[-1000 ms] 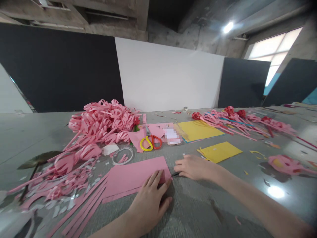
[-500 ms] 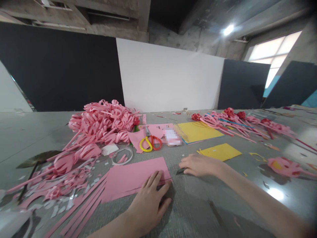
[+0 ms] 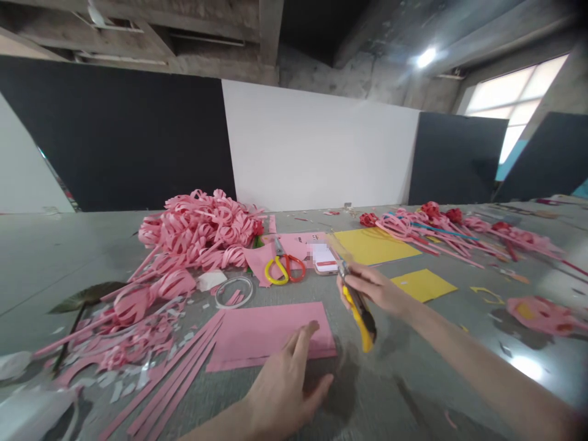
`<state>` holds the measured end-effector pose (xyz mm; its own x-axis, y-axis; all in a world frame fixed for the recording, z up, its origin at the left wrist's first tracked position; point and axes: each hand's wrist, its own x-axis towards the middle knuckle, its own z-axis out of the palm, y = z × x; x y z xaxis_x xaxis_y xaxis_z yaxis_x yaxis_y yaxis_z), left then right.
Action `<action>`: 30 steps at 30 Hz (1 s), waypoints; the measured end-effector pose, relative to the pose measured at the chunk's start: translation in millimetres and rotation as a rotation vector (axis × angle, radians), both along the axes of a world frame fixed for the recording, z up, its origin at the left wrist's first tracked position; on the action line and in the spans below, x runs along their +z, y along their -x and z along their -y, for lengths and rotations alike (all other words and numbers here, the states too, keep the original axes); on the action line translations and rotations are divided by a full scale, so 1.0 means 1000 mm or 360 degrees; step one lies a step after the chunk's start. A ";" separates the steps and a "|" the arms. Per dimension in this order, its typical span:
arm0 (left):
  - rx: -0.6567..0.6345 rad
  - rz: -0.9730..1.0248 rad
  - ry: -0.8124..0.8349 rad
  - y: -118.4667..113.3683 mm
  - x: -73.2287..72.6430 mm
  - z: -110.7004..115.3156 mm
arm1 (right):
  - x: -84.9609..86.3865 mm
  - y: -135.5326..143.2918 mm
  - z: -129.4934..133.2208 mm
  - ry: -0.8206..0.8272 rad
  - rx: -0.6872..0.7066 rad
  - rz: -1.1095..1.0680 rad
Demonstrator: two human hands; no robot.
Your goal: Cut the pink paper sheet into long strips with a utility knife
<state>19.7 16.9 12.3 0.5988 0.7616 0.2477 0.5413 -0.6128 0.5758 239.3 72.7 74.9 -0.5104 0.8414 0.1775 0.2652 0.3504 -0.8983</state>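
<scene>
My right hand [image 3: 367,286] grips a yellow and black utility knife [image 3: 361,315], its metal end pointing away from me and up, above the grey surface. Over the lower right part of a stack of pink paper [image 3: 271,327] is my left hand [image 3: 291,373], fingers apart and holding nothing. Whether its fingertips touch the paper is hard to tell. Several cut pink strips [image 3: 184,367] fan out from the left side of the stack. Beyond the paper lie scissors [image 3: 285,269] with yellow and red handles, next to a phone [image 3: 324,258].
A big pile of curled pink paper [image 3: 202,226] stands at the back left, near a roll of tape [image 3: 234,293]. Yellow sheets [image 3: 374,245] and a smaller yellow piece [image 3: 425,285] are on the right. Pink and red paper flowers [image 3: 432,220] lie behind them.
The utility knife has been lifted off the surface in my right hand. My left hand has spread and risen a little from the pink paper. The camera view has shifted slightly.
</scene>
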 end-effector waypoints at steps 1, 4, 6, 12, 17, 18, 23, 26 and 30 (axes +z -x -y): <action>0.0018 0.0124 0.0129 -0.001 0.002 0.001 | -0.001 0.006 0.003 0.0057 -0.0070 -0.0243; -0.0058 0.0567 0.0689 -0.006 0.009 0.002 | -0.007 0.028 0.014 0.0107 -0.0255 -0.0652; -0.0075 0.0772 0.1125 -0.010 0.011 0.003 | -0.013 0.041 0.022 0.0068 -0.0353 -0.0756; 0.0239 0.0827 0.1360 -0.014 0.012 0.002 | -0.019 0.054 0.038 -0.0027 -0.0463 -0.0631; 0.0275 0.0871 0.1392 -0.013 0.010 0.001 | -0.016 0.053 0.036 -0.0026 -0.0513 -0.0562; 0.0271 0.0883 0.1390 -0.013 0.010 0.001 | -0.016 0.053 0.036 -0.0024 -0.0508 -0.0555; 0.0251 0.0913 0.1577 -0.012 0.012 0.001 | -0.016 0.054 0.038 -0.0090 -0.0494 -0.0503; 0.0268 0.0905 0.1710 -0.011 0.015 0.001 | -0.015 0.055 0.041 -0.0129 -0.0466 -0.0480; 0.0313 0.0966 0.1777 -0.012 0.018 0.001 | -0.014 0.055 0.042 -0.0110 -0.0524 -0.0461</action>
<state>31.5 16.2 30.0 0.4695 0.7939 -0.3864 0.0389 0.4186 0.9073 183.9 30.3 60.9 -0.1379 0.9321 0.3350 0.1135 0.3509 -0.9295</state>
